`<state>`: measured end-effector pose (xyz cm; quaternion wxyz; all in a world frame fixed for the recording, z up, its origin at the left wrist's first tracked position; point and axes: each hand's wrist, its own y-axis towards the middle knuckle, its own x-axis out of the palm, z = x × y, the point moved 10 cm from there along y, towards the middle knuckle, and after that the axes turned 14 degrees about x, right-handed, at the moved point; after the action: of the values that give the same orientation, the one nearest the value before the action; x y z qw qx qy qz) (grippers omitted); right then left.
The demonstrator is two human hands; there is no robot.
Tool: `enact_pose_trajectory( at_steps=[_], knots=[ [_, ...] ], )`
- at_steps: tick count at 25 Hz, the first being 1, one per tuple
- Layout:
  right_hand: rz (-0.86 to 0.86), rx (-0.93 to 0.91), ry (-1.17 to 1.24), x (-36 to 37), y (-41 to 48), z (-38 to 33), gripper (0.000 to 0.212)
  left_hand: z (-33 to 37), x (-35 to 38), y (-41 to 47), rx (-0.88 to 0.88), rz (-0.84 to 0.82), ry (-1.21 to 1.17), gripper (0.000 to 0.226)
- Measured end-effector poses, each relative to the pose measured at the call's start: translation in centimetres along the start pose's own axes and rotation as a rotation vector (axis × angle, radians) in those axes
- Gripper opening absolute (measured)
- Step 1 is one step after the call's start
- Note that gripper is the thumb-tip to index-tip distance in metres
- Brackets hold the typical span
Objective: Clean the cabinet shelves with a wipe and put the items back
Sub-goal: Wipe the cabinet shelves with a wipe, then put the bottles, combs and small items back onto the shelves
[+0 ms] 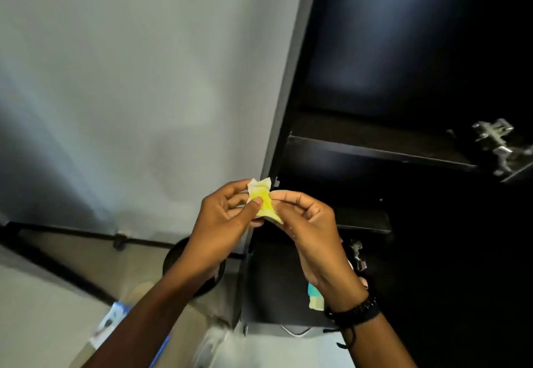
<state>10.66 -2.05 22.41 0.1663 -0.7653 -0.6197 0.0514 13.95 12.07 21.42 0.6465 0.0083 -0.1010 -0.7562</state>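
Observation:
A small crumpled yellow-and-white wipe (264, 199) is held between both hands in front of the black cabinet's left side panel (288, 102). My left hand (227, 220) pinches it with thumb and fingers from the left. My right hand (308, 223) pinches its right edge. Dark cabinet shelves (375, 149) run to the right behind the hands, and they look bare where visible. A lower shelf edge (363, 220) shows just right of my right hand.
A pale wall (129, 79) fills the left. Metal door hinges (496, 145) stick out at the right. A round black container (176, 255) stands below my left forearm. A teal and pale item (314, 298) lies in the low cabinet compartment. Blurred blue-white objects (112, 321) lie on the floor.

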Motion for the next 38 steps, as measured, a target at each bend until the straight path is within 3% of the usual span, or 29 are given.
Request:
enact_pose_trajectory(
  at_steps=[8,15,21,27,30,34,38],
  knots=[
    [-0.056,0.337,-0.080,7.1,6.3,15.9,0.014,-13.8,-11.7,-4.1,-0.299,0.316,0.054,0.032],
    [0.159,0.660,-0.276,7.8,15.1,29.3,0.016,-24.0,-18.1,-4.7,-0.586,0.360,0.139,0.029],
    [0.206,0.801,-0.222,9.1,21.0,36.2,0.013,-28.8,-22.3,-5.9,-0.690,0.366,0.210,0.026],
    [0.200,0.814,-0.271,6.8,19.9,37.7,0.021,-31.0,-22.0,-6.9,-0.736,0.323,0.263,0.023],
    [0.193,0.792,-0.255,4.4,17.4,37.0,0.013,-31.9,-19.4,-7.0,-0.733,0.251,0.265,0.020],
    [0.204,0.648,-0.282,0.6,14.5,34.9,0.008,-31.7,-13.9,-6.9,-0.710,0.139,0.269,0.026],
    [0.322,0.512,-0.257,-6.0,12.1,31.4,0.020,-30.8,-5.6,-6.3,-0.661,-0.045,0.357,0.022]
  ],
)
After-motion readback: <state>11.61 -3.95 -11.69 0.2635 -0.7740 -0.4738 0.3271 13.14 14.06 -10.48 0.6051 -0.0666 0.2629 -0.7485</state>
